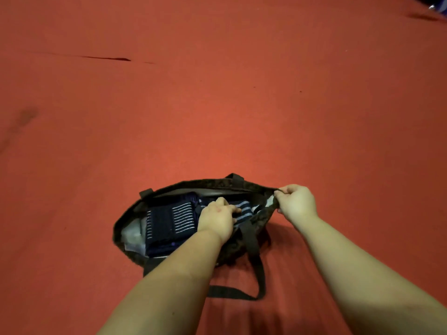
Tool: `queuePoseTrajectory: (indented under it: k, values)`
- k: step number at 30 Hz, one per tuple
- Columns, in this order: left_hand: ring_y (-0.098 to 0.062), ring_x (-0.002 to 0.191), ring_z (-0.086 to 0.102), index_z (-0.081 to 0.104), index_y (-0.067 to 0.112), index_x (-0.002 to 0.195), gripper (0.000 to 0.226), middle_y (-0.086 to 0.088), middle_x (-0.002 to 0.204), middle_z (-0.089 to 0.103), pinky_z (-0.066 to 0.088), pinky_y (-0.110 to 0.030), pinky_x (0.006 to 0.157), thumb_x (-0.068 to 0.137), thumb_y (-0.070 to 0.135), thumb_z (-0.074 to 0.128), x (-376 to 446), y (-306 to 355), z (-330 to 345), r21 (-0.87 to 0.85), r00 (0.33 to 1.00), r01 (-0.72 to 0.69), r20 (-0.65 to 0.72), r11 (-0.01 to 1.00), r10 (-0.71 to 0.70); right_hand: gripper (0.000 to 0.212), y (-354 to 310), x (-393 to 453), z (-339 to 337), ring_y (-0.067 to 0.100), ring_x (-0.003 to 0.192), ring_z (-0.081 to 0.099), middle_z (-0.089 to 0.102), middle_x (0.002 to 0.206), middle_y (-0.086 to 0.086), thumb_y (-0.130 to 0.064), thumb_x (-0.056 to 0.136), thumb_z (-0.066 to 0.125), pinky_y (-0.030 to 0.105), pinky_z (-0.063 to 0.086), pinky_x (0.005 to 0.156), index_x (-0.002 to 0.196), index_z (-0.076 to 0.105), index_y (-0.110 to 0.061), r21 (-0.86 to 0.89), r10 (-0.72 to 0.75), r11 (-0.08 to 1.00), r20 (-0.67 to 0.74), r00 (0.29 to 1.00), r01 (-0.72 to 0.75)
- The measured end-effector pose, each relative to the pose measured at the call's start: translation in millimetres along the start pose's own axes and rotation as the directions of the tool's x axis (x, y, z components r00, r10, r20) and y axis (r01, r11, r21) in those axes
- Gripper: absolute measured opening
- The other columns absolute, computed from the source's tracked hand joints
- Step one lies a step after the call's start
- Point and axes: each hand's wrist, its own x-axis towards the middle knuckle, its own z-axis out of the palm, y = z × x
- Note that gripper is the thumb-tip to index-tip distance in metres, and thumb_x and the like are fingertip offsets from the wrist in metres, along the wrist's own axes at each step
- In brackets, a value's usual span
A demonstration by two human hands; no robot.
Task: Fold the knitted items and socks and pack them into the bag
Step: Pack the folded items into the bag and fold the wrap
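Head view, one frame.

Left forearm enters from the bottom centre-left of the frame and runs up and right into the open mouth of the bag. Left hand is inside the mouth, back of the hand up, fingers curled down onto a grey-and-dark striped sock at the right side of the opening; grasp looks closed on the fabric, fingertips partly hidden.

Bag sits low centre of the frame on the red cloth surface, mouth upward. Already inside, left of the hand: a folded dark navy knitted item with thin white stripes, lying flat. A pale lining or paper shows at the bag's left inner wall; cannot tell which.

One dark strap loops out of the bag's near side and lies flat on the cloth toward the bottom of the frame, between the two forearms.

Right forearm enters from the lower right corner. Right hand is at the bag's right rim, fingers and thumb pinched tight on the rim edge, pulling it up and outward.

Open room: broad bare red cloth above and left of the bag. Dark crease at upper left.
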Motion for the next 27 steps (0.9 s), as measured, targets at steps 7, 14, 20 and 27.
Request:
queuePoseTrajectory:
  k: [7, 14, 20, 27]
  values:
    - [-0.028, 0.107, 0.056, 0.067, 0.024, 0.114, 0.029, -0.004, 0.114, 0.062, 0.040, -0.037, 0.090, 0.093, 0.020, 0.047, -42.3, -2.7, -45.7, 0.154, 0.974, -0.164, -0.134, 0.974, 0.185, 0.013, -11.8, -40.5, -15.0, 0.034, 0.090, 0.066, 0.071, 0.091, 0.015, -0.017, 0.087, 0.060, 0.031, 0.048, 0.079, 0.093, 0.069, -0.010, -0.138, -0.065, 0.988, 0.021, 0.998, 0.068]
    - [-0.038, 0.117, 0.047, 0.051, 0.008, 0.126, 0.054, -0.019, 0.126, 0.051, 0.035, -0.044, 0.096, 0.077, 0.021, 0.070, -110.4, -112.7, -86.1, -0.302, 0.626, 0.529, -0.492, 0.793, -0.606, 0.020, -19.5, -68.7, -2.4, 0.033, 0.105, 0.058, 0.066, 0.110, 0.018, -0.016, 0.091, 0.055, 0.030, 0.040, 0.079, 0.106, 0.063, -0.006, -0.167, 0.026, 0.986, -0.034, 0.999, -0.031]
    - [-0.036, 0.096, 0.058, 0.059, 0.000, 0.088, 0.023, -0.023, 0.101, 0.066, 0.036, -0.032, 0.072, 0.089, 0.023, 0.055, -117.0, -157.8, -76.1, -0.506, 0.666, 0.617, -0.074, 0.603, -0.743, 0.017, -26.2, -78.5, 2.5, 0.031, 0.099, 0.060, 0.066, 0.106, 0.017, -0.014, 0.091, 0.057, 0.025, 0.041, 0.073, 0.104, 0.061, -0.004, -0.166, 0.061, 0.984, -0.053, 0.997, -0.069]
    - [-0.033, 0.085, 0.047, 0.057, 0.001, 0.087, 0.017, -0.024, 0.101, 0.060, 0.030, -0.029, 0.071, 0.093, 0.016, 0.050, -119.7, -139.1, -117.1, -0.488, 0.681, 0.519, -0.260, 0.702, -0.684, 0.018, -63.9, -86.9, -18.6, 0.035, 0.102, 0.060, 0.066, 0.107, 0.021, -0.012, 0.089, 0.056, 0.032, 0.044, 0.083, 0.101, 0.065, -0.002, -0.128, -0.005, 0.992, -0.136, 0.991, -0.012]
